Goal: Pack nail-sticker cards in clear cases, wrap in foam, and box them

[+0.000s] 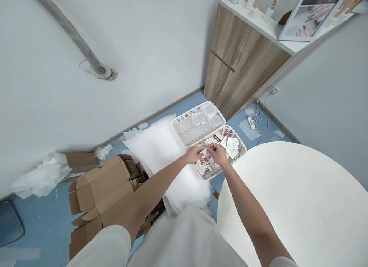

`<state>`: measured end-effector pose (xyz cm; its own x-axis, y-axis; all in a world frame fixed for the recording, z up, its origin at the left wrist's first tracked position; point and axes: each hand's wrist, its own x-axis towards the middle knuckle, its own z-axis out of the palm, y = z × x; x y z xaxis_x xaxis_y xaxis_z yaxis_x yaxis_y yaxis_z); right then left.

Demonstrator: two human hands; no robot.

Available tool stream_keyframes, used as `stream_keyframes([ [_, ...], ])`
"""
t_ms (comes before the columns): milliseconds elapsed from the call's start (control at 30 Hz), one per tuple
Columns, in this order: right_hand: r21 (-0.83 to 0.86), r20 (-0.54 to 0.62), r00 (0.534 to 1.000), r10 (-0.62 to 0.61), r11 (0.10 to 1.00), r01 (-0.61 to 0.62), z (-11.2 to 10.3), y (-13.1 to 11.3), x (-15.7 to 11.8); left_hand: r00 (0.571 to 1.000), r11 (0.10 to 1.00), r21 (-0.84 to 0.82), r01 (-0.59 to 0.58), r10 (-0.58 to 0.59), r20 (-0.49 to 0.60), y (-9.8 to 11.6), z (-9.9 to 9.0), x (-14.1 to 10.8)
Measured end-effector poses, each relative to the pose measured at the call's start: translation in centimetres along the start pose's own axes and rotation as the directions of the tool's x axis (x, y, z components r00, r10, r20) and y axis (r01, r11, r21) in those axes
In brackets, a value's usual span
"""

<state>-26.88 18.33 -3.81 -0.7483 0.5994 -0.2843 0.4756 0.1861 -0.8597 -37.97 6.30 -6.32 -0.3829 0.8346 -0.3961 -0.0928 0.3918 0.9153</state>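
Note:
My left hand [194, 154] and my right hand [217, 153] are close together over a white basket [242, 149] of small printed cards. Between them is a small white card [205, 153], its edges pinched in the fingers of both hands. More cards lie loosely in the basket, some with text like the white card [232, 143], others with reddish pictures like the picture card [228, 132]. My hands partly hide the cards beneath. Just behind, a second white basket [175, 130] holds clear plastic boxes [198, 118].
White foam sheets [156, 144] are stacked left of the baskets. Flattened cardboard boxes [100, 182] lie further left. A round white table [293, 194] stands at the right. Behind are a wooden cabinet [244, 56] and a power strip [251, 123] with cables on the blue floor.

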Motion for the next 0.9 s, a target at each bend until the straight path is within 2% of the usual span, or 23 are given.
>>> stream_keyframes([
  [100, 0.151, -0.046, 0.997, 0.062, 0.987, -0.055, -0.2, -0.5, -0.8, 1.000, 0.996, -0.093, -0.013, 0.014, 0.008, 0.6, -0.5, -0.8],
  [200, 0.257, -0.070, 0.992, 0.102, 0.963, -0.081, -0.4, -1.1, -2.4, 0.999, 0.992, -0.127, -0.024, 0.019, -0.047, 1.4, -0.8, -1.9],
  [300, 0.332, -0.100, 0.988, 0.118, 0.940, -0.078, -0.6, -1.8, -4.9, 0.997, 0.991, -0.130, -0.038, 0.029, -0.077, 2.4, -0.8, -3.6],
  [433, 0.408, -0.175, 0.977, 0.118, 0.912, -0.037, -0.3, -2.9, -9.2, 0.996, 0.983, -0.164, -0.080, 0.072, -0.054, 3.8, 0.0, -6.9],
  [633, 0.558, -0.220, 0.967, 0.131, 0.830, 0.014, 0.7, -3.7, -18.1, 0.994, 0.953, -0.292, -0.084, 0.099, 0.038, 3.6, 2.7, -12.3],
  [767, 0.616, -0.246, 0.947, 0.206, 0.787, -0.011, 1.6, -3.2, -24.5, 0.991, 0.964, -0.261, -0.053, 0.083, 0.105, 2.8, 5.3, -15.6],
  [900, 0.671, -0.309, 0.911, 0.274, 0.741, 0.005, 2.4, -2.2, -29.4, 0.978, 0.970, -0.238, -0.039, 0.086, 0.190, 2.4, 8.1, -18.0],
])
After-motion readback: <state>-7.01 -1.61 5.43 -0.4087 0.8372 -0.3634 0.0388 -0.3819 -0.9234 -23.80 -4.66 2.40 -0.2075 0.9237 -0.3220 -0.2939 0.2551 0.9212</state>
